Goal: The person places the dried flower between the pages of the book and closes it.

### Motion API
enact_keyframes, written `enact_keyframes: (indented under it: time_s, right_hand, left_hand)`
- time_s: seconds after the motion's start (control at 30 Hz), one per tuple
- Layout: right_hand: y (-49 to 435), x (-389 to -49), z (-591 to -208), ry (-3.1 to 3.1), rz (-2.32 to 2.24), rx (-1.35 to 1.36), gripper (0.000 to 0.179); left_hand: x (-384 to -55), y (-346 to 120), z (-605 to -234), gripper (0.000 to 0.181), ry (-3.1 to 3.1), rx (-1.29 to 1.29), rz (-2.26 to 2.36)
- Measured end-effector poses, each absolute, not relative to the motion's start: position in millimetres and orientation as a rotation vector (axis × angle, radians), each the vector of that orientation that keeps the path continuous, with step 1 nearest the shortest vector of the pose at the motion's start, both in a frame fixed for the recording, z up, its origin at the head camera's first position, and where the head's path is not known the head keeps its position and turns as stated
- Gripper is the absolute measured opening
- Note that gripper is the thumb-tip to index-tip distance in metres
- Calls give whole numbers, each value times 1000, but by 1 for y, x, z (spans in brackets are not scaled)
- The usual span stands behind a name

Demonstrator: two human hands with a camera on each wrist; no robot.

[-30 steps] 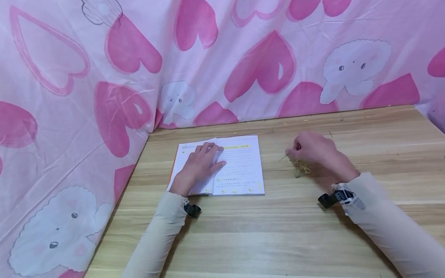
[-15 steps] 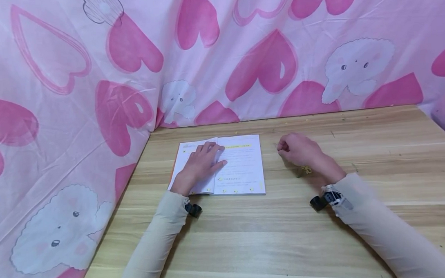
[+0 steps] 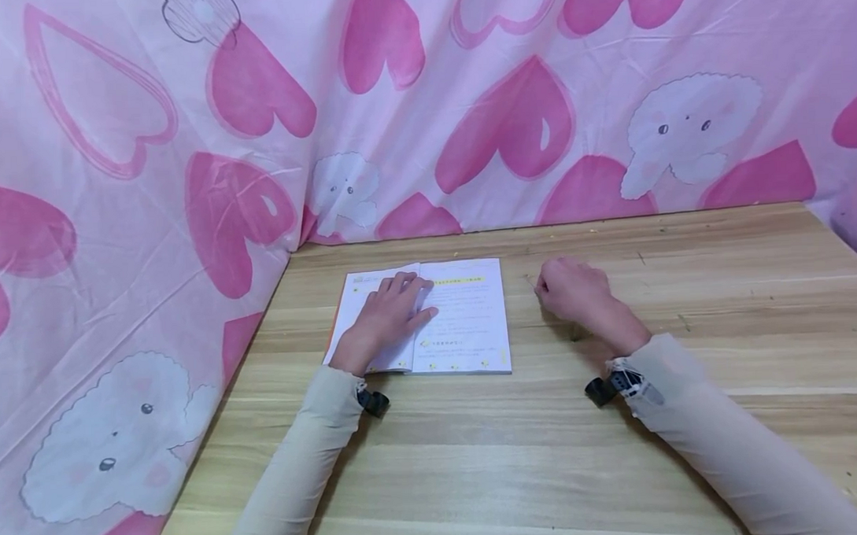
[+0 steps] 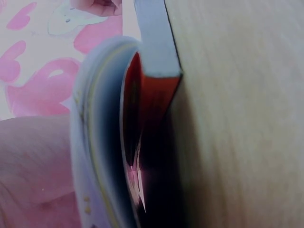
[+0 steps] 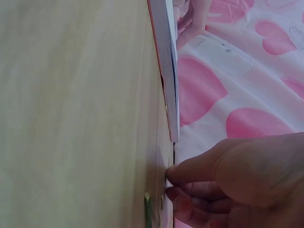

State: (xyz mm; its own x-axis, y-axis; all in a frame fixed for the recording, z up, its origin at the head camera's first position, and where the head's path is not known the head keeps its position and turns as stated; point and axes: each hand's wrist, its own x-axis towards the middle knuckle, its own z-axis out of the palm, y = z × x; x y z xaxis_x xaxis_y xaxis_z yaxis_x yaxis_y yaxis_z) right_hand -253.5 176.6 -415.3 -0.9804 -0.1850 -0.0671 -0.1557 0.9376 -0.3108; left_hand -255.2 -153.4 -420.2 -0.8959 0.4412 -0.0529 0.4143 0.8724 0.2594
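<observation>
An open book (image 3: 466,321) with printed white pages and yellow headings lies on the wooden table. Across its left page and the fold rests my left hand (image 3: 386,315), fingers spread; the left wrist view shows the book's edge (image 4: 156,42) and the curved pages. To the right of the book, low over the table, my right hand (image 3: 574,287) has its fingers curled, with thumb and forefinger pinching a thin sprig (image 3: 531,280) with a tiny yellow tip. In the right wrist view, a green stem (image 5: 148,210) lies on the table near those fingertips.
Small plant bits (image 3: 683,321) are scattered on the table (image 3: 470,455) at the right and along the back. A pink heart-patterned cloth (image 3: 501,123) closes off the back and left sides. Each wrist carries a small black camera (image 3: 600,391).
My right hand has moved left toward the book with the sprig, and now covers the little yellow flower bunch seen earlier beneath it. My left hand stays in place on the page.
</observation>
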Motion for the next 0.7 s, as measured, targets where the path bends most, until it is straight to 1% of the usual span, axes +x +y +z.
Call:
enact_keyframes:
  time_s: [0.1,0.3,0.53,0.7]
  right_hand:
    - [175,-252,-415,2990,-409,-289,37]
    - [175,-251,-418,2988,-373,-319,24]
    - [178,-250,-418,2964,-428,-351,26]
    - [179,-249,-415,2966,-476,-363,24]
  left_hand:
    - [-255,-153,-420,55,2929,669,364]
    - [-255,-153,-420,56,2926,662,364]
    - [-255,-154,-420,56,2923,659,382]
    - [-255,-154,-420,56,2923,661,398]
